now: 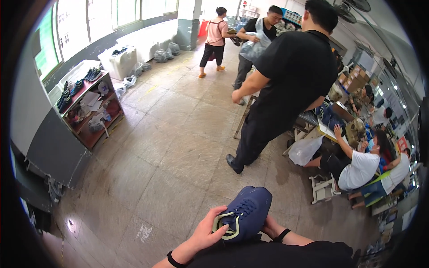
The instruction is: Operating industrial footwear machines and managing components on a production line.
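Note:
A navy blue shoe upper (248, 211) with dark laces and a pale yellow-green collar edge is held low in front of me, its toe pointing away. My left hand (209, 230) grips it at the collar opening, thumb and fingers pressed on the rim. On the other side, my right hand (271, 227) supports it from the right and partly beneath; most of its fingers are hidden behind the shoe upper. Black bands circle both wrists.
A person in black (290, 85) stands just ahead; another carries a clear bag (259, 47), and a third walks behind them. At left stands a shelf (91, 107) with shoes on top. Workers sit along benches at right, near a stool (324, 187) and a white bag (306, 150).

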Available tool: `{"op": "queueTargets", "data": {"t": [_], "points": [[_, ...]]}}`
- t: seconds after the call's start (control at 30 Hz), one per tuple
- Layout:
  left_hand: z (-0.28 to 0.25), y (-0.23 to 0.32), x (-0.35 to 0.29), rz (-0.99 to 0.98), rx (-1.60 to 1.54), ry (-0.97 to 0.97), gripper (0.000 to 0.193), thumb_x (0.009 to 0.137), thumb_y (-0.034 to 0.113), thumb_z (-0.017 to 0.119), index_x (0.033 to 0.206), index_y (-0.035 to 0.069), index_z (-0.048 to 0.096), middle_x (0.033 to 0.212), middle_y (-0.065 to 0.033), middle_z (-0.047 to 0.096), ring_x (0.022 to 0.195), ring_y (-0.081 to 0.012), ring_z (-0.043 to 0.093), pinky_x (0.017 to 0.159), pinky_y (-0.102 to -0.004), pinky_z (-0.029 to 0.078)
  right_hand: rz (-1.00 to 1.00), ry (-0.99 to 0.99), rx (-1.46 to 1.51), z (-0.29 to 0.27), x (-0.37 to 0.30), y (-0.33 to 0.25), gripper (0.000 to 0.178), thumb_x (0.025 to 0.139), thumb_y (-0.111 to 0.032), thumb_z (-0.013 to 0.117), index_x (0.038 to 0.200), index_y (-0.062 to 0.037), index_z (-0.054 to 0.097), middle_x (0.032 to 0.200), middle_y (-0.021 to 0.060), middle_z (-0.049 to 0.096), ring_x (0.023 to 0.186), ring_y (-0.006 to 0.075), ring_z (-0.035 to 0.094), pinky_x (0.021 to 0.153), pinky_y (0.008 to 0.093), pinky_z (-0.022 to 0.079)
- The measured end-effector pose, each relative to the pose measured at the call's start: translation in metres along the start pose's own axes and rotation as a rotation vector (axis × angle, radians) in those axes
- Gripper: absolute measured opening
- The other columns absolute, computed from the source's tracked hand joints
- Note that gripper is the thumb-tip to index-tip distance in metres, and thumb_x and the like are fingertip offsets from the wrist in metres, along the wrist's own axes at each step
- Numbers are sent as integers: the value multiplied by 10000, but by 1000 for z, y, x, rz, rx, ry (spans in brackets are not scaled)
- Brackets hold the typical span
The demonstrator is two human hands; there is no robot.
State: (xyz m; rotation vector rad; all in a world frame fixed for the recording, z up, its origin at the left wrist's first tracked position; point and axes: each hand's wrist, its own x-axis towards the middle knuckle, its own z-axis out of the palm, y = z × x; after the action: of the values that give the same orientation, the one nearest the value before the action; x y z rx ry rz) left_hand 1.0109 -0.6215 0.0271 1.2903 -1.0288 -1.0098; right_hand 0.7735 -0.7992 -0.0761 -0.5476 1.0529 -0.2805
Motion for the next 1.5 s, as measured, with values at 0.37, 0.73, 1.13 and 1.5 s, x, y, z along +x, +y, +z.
{"op": "queueTargets", "data": {"t": [0.37, 0.73, 1.13, 1.5], "points": [[37, 0, 50, 47, 70, -146, 545, 882, 253, 610, 1326, 14, 402, 1297, -189, 521, 1230, -312, 503, 1018, -374, 391, -45, 106, 123, -19, -26, -19, 404, 978, -293, 488, 1267, -13, 522, 1285, 100, 570, 1154, 222, 538, 1021, 354, 400], [145, 24, 130, 89, 182, -297, 552, 880, 240, 618, 1333, 14, 397, 1343, -190, 475, 1265, -300, 470, 1039, -363, 367, -184, 86, 282, -122, -19, -78, 403, 979, -308, 486, 1267, -30, 527, 1271, 94, 579, 1147, 224, 543, 1019, 353, 402], [294, 32, 222, 227, 359, -516, 551, 850, 212, 654, 1340, 42, 467, 1246, -166, 450, 1176, -296, 466, 1015, -361, 372, -438, 91, 583, -291, -20, -96, 400, 988, -324, 464, 1272, -50, 528, 1259, 81, 583, 1146, 221, 540, 1014, 355, 408], [364, 27, 265, 241, 327, -783, 741, 763, 244, 721, 1383, 14, 386, 1322, -188, 424, 1264, -325, 405, 1076, -398, 307, -464, 140, 736, -359, -17, -84, 453, 1001, -337, 441, 1318, -15, 482, 1326, 92, 537, 1224, 227, 490, 1052, 361, 374]]}}
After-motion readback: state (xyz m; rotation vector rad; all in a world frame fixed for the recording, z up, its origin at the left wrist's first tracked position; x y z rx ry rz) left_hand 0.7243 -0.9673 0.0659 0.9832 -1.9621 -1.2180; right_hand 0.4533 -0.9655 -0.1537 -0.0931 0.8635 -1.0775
